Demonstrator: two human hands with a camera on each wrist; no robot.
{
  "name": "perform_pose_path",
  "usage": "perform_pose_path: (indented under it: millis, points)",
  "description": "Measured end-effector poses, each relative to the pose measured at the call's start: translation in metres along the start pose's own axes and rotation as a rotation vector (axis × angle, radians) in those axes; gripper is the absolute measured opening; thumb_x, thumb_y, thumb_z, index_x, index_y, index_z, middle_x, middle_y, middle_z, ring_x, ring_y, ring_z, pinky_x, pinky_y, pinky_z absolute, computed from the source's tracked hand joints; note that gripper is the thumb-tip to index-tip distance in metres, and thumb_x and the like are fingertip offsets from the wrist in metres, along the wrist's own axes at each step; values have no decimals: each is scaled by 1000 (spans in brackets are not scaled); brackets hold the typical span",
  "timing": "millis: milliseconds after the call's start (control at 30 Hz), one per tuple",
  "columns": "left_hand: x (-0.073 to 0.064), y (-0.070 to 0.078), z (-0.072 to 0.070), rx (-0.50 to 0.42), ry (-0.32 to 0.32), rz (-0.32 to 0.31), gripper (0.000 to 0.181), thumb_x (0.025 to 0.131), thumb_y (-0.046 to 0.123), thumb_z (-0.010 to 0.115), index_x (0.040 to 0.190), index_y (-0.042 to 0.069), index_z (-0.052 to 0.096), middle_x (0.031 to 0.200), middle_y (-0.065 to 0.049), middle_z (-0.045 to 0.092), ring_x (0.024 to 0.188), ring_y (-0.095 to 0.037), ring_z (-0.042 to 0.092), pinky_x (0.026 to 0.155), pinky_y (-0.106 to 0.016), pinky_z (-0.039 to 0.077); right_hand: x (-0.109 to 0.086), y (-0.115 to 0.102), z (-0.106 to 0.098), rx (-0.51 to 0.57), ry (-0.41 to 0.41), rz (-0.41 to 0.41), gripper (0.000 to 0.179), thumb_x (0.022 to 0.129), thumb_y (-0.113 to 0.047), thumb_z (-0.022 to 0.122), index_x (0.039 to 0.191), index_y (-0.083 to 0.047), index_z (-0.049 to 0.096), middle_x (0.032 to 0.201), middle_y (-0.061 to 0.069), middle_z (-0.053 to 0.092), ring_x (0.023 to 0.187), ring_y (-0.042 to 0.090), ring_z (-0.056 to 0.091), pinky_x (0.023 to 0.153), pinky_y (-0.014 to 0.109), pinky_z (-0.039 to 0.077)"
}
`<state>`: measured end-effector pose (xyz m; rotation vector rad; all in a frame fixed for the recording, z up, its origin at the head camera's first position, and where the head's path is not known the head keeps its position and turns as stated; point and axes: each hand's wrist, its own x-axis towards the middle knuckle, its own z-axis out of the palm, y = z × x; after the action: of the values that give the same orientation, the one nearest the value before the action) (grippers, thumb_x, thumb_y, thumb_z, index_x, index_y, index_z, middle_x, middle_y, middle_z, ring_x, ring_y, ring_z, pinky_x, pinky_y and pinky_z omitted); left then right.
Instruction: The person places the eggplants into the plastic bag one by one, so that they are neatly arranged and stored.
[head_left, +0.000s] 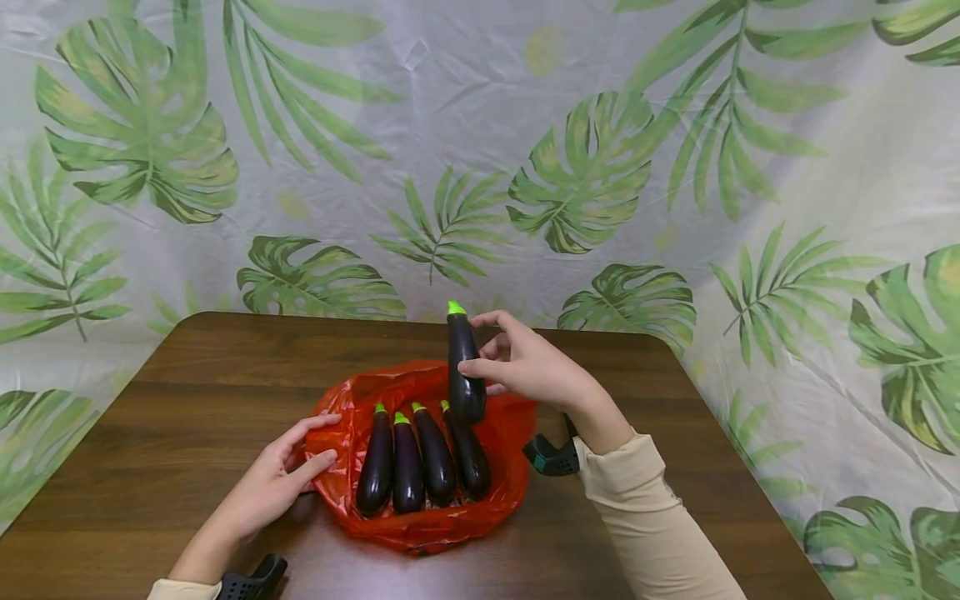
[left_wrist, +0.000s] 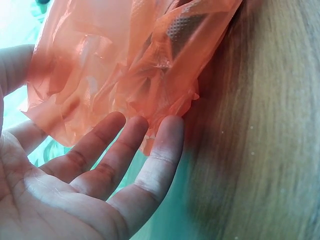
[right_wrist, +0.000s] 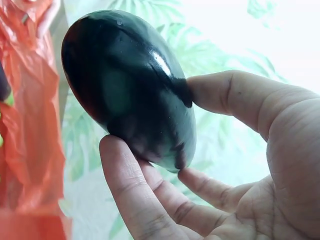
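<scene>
An eggplant (head_left: 468,402) with a bright green stem stands nearly upright in my right hand (head_left: 525,362), thumb on one side and fingers on the other. Its glossy dark rounded end (right_wrist: 125,85) fills much of the right wrist view. Below it, an opened red plastic bag (head_left: 513,483) rests on the table with several more eggplants (head_left: 408,471) lying side by side in it, stems pointing away. My left hand (head_left: 273,479) holds the bag's left edge between thumb and index finger. The other fingers (left_wrist: 165,145) lie loosely against the crumpled plastic (left_wrist: 95,65).
A dark brown wooden table (head_left: 187,433) carries the bag near its middle. Behind hangs a pale cloth (head_left: 465,100) printed with green leaves. Black wrist devices (head_left: 553,457) sit by both sleeves (head_left: 637,500).
</scene>
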<state>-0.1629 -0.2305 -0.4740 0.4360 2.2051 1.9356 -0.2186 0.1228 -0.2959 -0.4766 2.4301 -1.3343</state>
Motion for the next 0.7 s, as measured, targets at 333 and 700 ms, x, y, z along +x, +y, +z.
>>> perform_pose_path:
  millis: [333, 700]
  points:
    - [0, 2, 0, 4, -3, -9, 55, 111, 17, 60, 161, 5, 40, 144, -35, 52, 102, -13, 75, 81, -33, 67, 13, 1, 32, -26, -46, 16, 65, 101, -27, 77, 156, -18, 43, 115, 15, 64, 84, 22, 72, 82, 38, 67]
    - [0, 1, 0, 4, -5, 2, 54, 111, 15, 61, 160, 3, 40, 142, -36, 53, 102, -13, 75, 81, -32, 67, 21, 13, 62, -35, -102, 55, 66, 99, -29, 80, 153, -18, 45, 109, 11, 61, 83, 35, 74, 83, 41, 67]
